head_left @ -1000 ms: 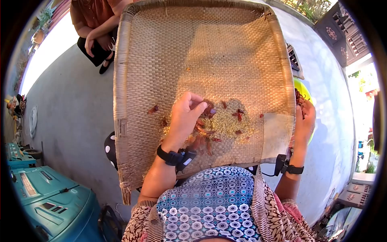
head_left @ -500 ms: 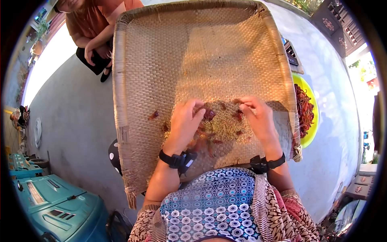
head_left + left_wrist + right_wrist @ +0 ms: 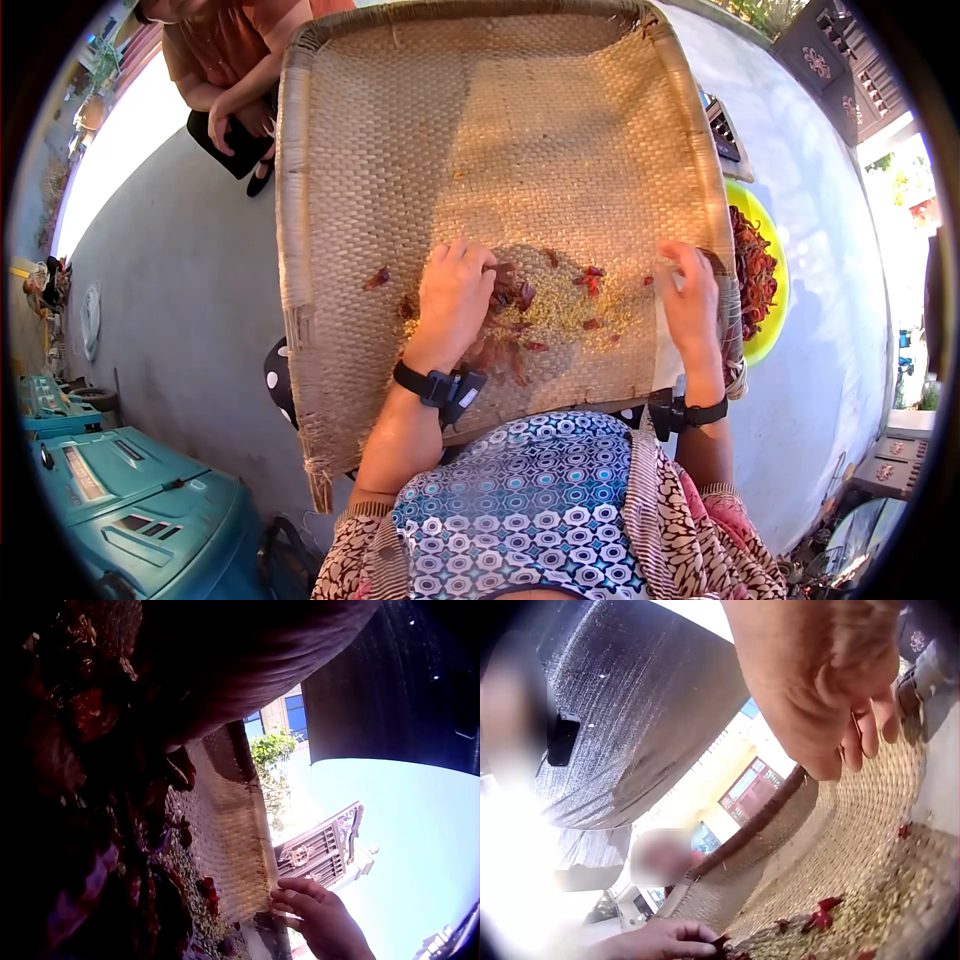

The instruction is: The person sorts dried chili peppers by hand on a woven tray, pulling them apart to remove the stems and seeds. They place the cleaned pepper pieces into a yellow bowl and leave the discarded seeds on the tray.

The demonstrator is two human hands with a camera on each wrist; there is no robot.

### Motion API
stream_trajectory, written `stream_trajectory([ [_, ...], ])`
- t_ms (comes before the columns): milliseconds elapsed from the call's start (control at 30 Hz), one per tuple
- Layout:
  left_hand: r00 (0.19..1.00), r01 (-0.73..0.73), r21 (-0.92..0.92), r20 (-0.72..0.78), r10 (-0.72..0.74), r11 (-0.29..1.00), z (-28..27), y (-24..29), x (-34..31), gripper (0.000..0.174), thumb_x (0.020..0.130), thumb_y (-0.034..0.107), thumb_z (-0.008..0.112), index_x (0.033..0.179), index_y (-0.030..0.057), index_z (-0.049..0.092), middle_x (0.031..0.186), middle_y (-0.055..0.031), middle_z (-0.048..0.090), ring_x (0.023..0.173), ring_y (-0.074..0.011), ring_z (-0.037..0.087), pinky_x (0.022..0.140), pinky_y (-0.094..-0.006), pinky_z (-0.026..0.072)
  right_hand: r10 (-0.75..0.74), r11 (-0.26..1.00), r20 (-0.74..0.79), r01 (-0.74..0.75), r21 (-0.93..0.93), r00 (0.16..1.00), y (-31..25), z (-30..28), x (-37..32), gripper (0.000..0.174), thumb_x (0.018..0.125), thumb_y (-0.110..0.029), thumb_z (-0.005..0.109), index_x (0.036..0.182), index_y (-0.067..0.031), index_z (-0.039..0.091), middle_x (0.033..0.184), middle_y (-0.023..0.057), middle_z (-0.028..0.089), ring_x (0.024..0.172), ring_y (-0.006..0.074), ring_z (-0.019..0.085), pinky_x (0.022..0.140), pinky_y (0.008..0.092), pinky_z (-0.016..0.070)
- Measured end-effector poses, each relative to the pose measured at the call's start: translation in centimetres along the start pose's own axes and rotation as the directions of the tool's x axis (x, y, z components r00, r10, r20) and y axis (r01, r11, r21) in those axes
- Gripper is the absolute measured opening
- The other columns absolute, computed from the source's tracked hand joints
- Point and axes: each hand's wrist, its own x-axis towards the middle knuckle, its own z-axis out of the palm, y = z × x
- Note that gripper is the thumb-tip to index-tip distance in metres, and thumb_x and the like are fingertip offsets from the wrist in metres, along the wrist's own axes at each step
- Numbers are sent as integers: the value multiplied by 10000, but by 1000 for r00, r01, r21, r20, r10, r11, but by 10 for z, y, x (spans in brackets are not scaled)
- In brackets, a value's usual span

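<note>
A woven tray (image 3: 560, 120) holds a scatter of pale yellow seeds (image 3: 560, 310) with several dried red chili pieces (image 3: 593, 280) on and around them. My left hand (image 3: 455, 300) is low over the left side of the seeds. Between its thumb and fingers it pinches a dark dried chili (image 3: 720, 943), seen in the right wrist view. Near the tray's right edge is my right hand (image 3: 690, 300), its fingers loosely bent and nothing showing between them. The right wrist view shows those fingers (image 3: 866, 735) hanging relaxed above the weave.
A yellow-green basin (image 3: 765, 335) full of dried red chilies (image 3: 755, 275) stands beyond the tray's right rim. A person (image 3: 240, 60) sits at the far left. Teal machinery (image 3: 150, 510) stands at lower left. A pale patch lies in the tray's right front corner.
My right hand came from the basin to the seeds beside my left hand, then moved back right to the tray's edge. My left hand stays over the seeds, now turned more knuckles-up.
</note>
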Motion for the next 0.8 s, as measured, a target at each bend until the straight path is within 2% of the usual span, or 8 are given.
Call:
stream_trajectory([
  [100,999,2,-24,-43,-3,1000,0,0,1,98,828,73,664,922,64,634,930,-113,615,927,-307,573,818,-423,475,-151,986,273,126,106,950,-45,32,6,287,860,-136,667,1140,-98,618,1031,136,642,1041,332,576,901,408,461],
  [200,999,33,-135,-26,-37,990,-5,2,1,127,866,63,659,985,30,633,943,-120,626,905,-282,600,803,-390,486,-219,966,294,165,199,931,-74,59,9,284,874,-190,672,1132,-84,620,1020,140,657,989,328,615,859,404,485],
  [333,995,81,-375,78,-55,924,-6,4,2,156,893,49,648,1045,13,647,938,-103,647,846,-197,636,737,-322,509,-108,873,330,-69,484,938,-85,87,11,270,918,-196,641,1145,-52,622,988,159,691,865,293,680,767,366,524],
  [500,962,272,-572,161,-219,774,-11,13,2,211,899,31,642,1110,24,640,943,-90,667,854,-162,648,728,-298,516,30,832,357,-221,508,934,-84,81,14,163,911,-109,636,1055,-36,661,879,93,685,803,167,647,710,298,506],
  [533,973,232,-540,129,-194,809,-8,10,2,214,898,26,637,1113,29,641,947,-90,664,860,-175,647,738,-304,517,72,829,346,-249,501,935,-81,73,15,142,909,-94,638,1034,-34,666,859,77,681,785,145,637,698,289,501],
  [600,988,152,-472,66,-137,869,-1,0,2,223,897,18,627,1118,40,643,954,-90,656,873,-200,646,756,-316,520,118,830,264,-241,502,957,-67,50,18,137,910,-79,645,1039,-40,664,871,39,666,779,109,610,700,270,490],
  [733,999,29,-157,19,-26,987,-1,-1,1,266,834,-12,629,1090,56,654,1034,-100,603,996,-278,575,872,-375,491,164,964,-230,-107,242,959,-18,1,24,123,930,-72,628,1042,-39,666,909,20,642,792,74,574,732,222,468],
  [800,999,-34,-4,7,35,999,0,0,-1,290,793,-22,636,1069,65,658,1072,-101,572,1051,-309,526,920,-400,465,265,945,-348,-170,279,900,23,-24,24,145,933,-104,619,1054,-33,659,979,67,653,897,160,605,825,290,481],
])
